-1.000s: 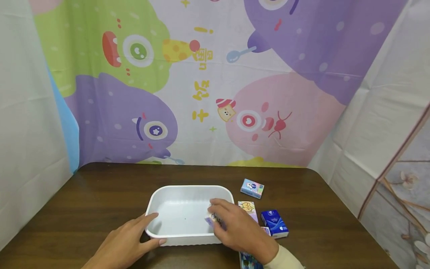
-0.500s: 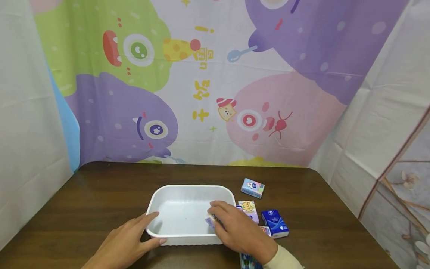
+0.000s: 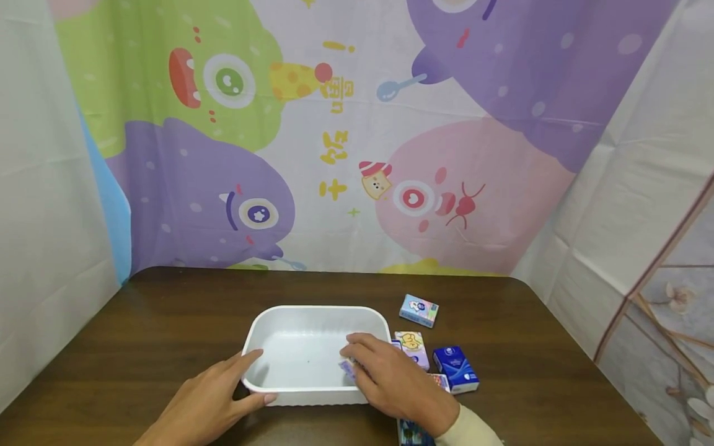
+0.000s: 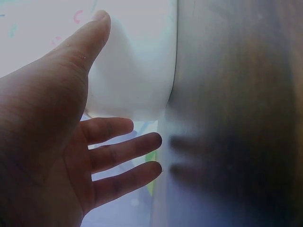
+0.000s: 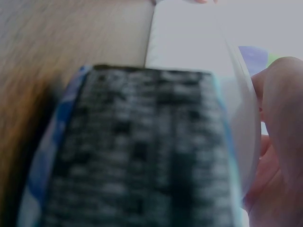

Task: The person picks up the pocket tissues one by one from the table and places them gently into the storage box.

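Note:
A white plastic tray [image 3: 315, 397] with rounded corners stands on the table, its visible floor bare. My left hand [image 3: 206, 393] rests at its left end, thumb by the front wall and index fingertip at the rim. In the left wrist view that hand's other fingers [image 4: 125, 151] extend loosely beside the tray's end. My right hand [image 3: 398, 381] reaches over the right end and pinches a small purple-and-white tissue pack [image 3: 348, 368] inside the tray, mostly hidden by the fingers. Under the right wrist lies a dark blue-green pack [image 3: 413, 433], its printed face [image 5: 142, 151] filling the right wrist view.
Right of the tray lie a yellow-and-purple pack [image 3: 411, 348], a dark blue pack [image 3: 456, 370] and a partly covered reddish pack [image 3: 442, 380]. A light blue pack [image 3: 419, 310] sits farther back. A cartoon-printed curtain [image 3: 334, 235] hangs behind the brown table [image 3: 184, 322].
Both hands and the tray stay nearly in place. The right fingers have shifted very slightly left and cover more of the held tissue pack.

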Demonstrator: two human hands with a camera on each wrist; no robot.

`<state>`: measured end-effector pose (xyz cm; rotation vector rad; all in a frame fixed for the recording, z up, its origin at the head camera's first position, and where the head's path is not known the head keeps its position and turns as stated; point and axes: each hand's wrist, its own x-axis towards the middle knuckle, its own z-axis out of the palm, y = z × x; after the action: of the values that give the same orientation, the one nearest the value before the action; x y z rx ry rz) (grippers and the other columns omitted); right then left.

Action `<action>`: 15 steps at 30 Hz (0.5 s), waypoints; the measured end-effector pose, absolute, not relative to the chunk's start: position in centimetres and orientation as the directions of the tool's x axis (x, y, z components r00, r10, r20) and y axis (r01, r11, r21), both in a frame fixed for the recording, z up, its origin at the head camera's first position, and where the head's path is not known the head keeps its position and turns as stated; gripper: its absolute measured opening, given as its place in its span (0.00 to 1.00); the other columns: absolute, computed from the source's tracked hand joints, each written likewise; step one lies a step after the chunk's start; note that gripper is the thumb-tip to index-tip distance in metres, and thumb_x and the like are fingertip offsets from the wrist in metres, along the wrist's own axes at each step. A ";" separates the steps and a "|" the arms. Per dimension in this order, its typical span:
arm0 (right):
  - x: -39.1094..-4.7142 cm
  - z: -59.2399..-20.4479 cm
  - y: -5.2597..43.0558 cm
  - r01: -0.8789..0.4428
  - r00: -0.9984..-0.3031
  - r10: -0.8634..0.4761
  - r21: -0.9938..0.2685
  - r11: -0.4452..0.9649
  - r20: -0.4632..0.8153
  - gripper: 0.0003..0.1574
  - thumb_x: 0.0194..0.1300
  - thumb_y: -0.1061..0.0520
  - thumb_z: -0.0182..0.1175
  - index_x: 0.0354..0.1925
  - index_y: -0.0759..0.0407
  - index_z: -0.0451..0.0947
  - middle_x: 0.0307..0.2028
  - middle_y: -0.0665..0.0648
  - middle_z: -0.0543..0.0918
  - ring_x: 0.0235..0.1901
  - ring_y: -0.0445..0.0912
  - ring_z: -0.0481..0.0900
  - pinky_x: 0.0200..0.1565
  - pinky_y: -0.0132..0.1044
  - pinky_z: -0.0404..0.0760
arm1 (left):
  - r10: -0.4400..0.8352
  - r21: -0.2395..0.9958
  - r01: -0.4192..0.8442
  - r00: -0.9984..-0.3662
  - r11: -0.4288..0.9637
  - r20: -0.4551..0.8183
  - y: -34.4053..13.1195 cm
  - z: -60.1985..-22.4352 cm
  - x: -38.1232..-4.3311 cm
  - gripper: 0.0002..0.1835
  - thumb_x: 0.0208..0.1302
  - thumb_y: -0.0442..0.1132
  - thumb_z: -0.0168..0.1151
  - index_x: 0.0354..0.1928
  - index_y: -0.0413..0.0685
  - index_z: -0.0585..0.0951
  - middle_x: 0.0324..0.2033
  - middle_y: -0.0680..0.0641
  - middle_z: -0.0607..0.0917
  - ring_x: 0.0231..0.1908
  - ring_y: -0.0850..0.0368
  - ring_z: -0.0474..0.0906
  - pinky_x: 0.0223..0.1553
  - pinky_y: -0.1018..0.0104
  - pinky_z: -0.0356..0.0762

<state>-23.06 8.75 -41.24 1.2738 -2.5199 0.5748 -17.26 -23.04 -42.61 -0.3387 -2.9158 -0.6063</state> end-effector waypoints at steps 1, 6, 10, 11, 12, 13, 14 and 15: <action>-23.1 -41.3 8.7 -0.814 -0.579 -0.708 -0.229 0.534 0.405 0.16 0.73 0.58 0.54 0.55 0.54 0.79 0.60 0.56 0.78 0.58 0.45 0.77 0.60 0.44 0.75 | 0.190 0.376 0.247 -0.964 0.893 0.184 -23.1 -42.6 -17.3 0.49 0.54 0.80 0.56 0.67 0.50 0.75 0.60 0.40 0.80 0.56 0.40 0.79 0.47 0.39 0.78; -23.2 -41.5 8.6 -0.833 -0.545 -0.716 -0.181 0.523 0.436 0.15 0.74 0.57 0.53 0.54 0.54 0.80 0.60 0.56 0.78 0.57 0.46 0.78 0.59 0.44 0.76 | 0.186 0.378 0.236 -0.969 0.895 0.165 -23.1 -42.6 -17.3 0.50 0.53 0.80 0.57 0.67 0.49 0.75 0.59 0.40 0.80 0.55 0.40 0.79 0.46 0.39 0.79; -23.2 -41.6 8.6 -0.842 -0.526 -0.731 -0.145 0.520 0.433 0.16 0.77 0.53 0.50 0.55 0.53 0.81 0.60 0.55 0.79 0.58 0.46 0.79 0.59 0.44 0.76 | 0.185 0.378 0.237 -0.968 0.895 0.171 -23.1 -42.7 -17.3 0.50 0.53 0.80 0.57 0.67 0.50 0.76 0.59 0.40 0.80 0.55 0.40 0.79 0.46 0.39 0.79; -23.1 -41.5 8.6 -0.843 -0.526 -0.735 -0.148 0.518 0.428 0.17 0.78 0.51 0.49 0.55 0.53 0.81 0.60 0.55 0.79 0.58 0.46 0.79 0.59 0.45 0.76 | 0.184 0.378 0.238 -0.967 0.894 0.175 -23.1 -42.7 -17.3 0.50 0.53 0.79 0.57 0.67 0.50 0.76 0.59 0.40 0.80 0.55 0.40 0.79 0.46 0.39 0.79; -23.1 -41.5 8.6 -0.843 -0.528 -0.737 -0.153 0.516 0.423 0.18 0.78 0.50 0.49 0.55 0.53 0.81 0.61 0.55 0.79 0.58 0.46 0.79 0.59 0.45 0.77 | 0.183 0.378 0.239 -0.967 0.894 0.177 -23.1 -42.7 -17.3 0.50 0.53 0.79 0.57 0.67 0.50 0.76 0.59 0.40 0.81 0.55 0.40 0.79 0.46 0.39 0.79; -23.0 -41.5 8.6 -0.842 -0.531 -0.740 -0.159 0.516 0.413 0.20 0.78 0.48 0.48 0.55 0.53 0.82 0.61 0.55 0.79 0.58 0.46 0.79 0.59 0.45 0.77 | 0.184 0.379 0.240 -0.967 0.894 0.179 -23.1 -42.7 -17.3 0.50 0.53 0.79 0.57 0.67 0.50 0.76 0.59 0.40 0.81 0.55 0.40 0.79 0.46 0.39 0.79; -23.0 -41.4 8.5 -0.840 -0.536 -0.741 -0.165 0.517 0.405 0.21 0.79 0.46 0.47 0.55 0.53 0.82 0.61 0.55 0.79 0.58 0.46 0.79 0.59 0.46 0.77 | 0.183 0.379 0.239 -0.967 0.894 0.178 -23.1 -42.7 -17.3 0.50 0.53 0.79 0.57 0.67 0.50 0.76 0.59 0.40 0.81 0.55 0.40 0.79 0.46 0.39 0.79; -23.0 -41.4 8.5 -0.840 -0.536 -0.744 -0.166 0.516 0.400 0.23 0.79 0.44 0.47 0.55 0.53 0.82 0.61 0.55 0.79 0.58 0.46 0.79 0.59 0.46 0.77 | 0.182 0.380 0.236 -0.968 0.894 0.175 -23.1 -42.7 -17.3 0.50 0.53 0.79 0.57 0.66 0.49 0.76 0.59 0.40 0.81 0.55 0.40 0.79 0.46 0.39 0.79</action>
<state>-22.96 8.49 -41.44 1.3316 -2.4819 0.4968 -17.33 -23.06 -42.69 -0.3246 -2.9259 -0.6119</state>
